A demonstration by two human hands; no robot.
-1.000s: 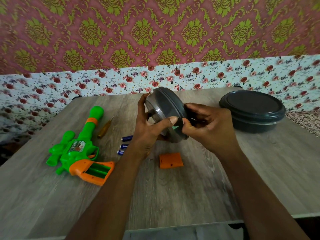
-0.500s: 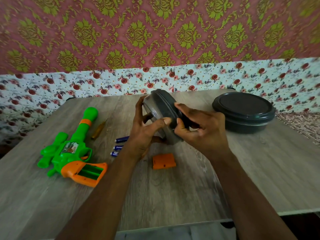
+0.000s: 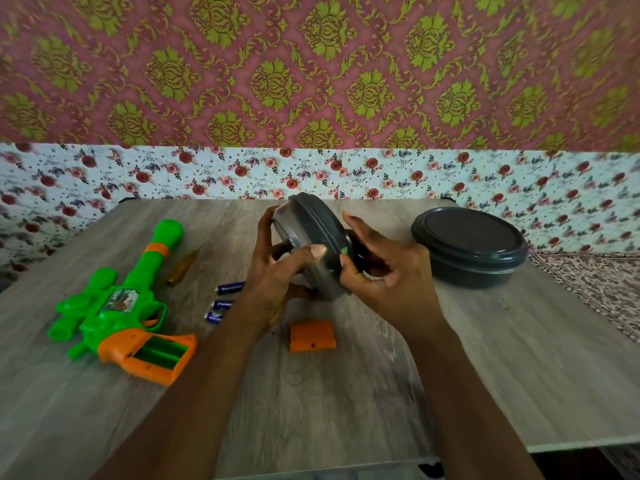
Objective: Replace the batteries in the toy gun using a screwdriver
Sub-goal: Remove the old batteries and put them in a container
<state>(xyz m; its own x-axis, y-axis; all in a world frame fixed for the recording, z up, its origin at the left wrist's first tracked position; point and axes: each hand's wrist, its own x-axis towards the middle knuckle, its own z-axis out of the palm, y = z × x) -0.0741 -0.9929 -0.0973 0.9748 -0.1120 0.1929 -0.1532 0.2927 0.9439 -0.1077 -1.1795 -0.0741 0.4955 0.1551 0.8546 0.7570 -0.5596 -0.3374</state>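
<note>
The bare left forearm (image 3: 194, 393) and right forearm (image 3: 460, 393) come up from the lower edge and converge over the tabletop (image 3: 346, 393). The left grip (image 3: 277, 285) clasps a tilted round container (image 3: 311, 237) from the left, with its fingers curled behind the base and its thumb (image 3: 311, 252) laid across the side wall. The right grip (image 3: 391, 282) meets it from the right, thumb tip on the lid's rim. Its index finger (image 3: 353, 223) stretches up along the lid and the other fingers curl in towards the palm.
</note>
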